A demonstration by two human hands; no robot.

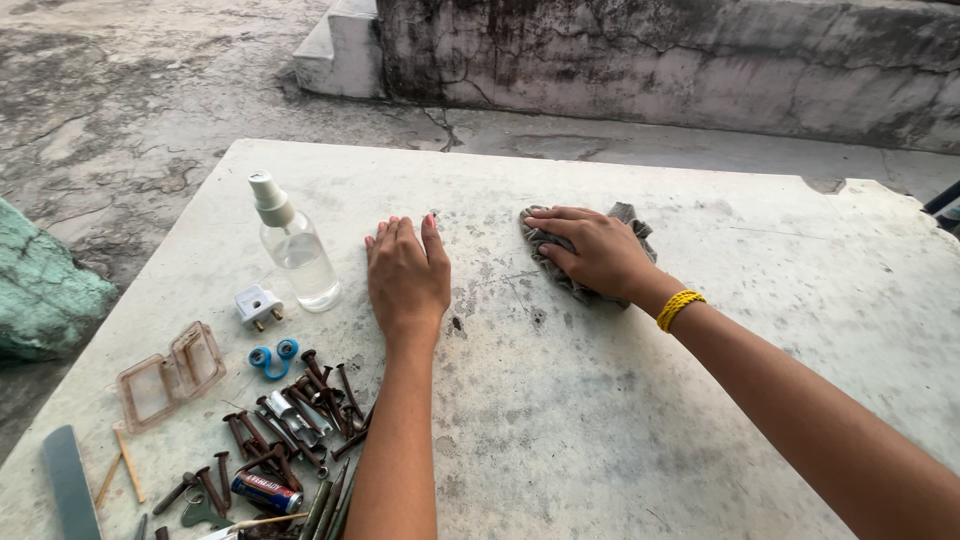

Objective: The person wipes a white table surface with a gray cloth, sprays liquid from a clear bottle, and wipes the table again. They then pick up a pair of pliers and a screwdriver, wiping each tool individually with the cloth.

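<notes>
The right hand lies on a grey rag, fingers spread and pressing it flat against the pale, stained table near the far edge – a yellow band sits on that wrist. The left hand rests palm down on the bare tabletop just beside it, fingers held close together, holding nothing. Left of that hand stands a clear spray bottle, upright, with a white plug near its base. Nearer the person – a heap of rusty bolts, a small battery and an open clear plastic case
</notes>
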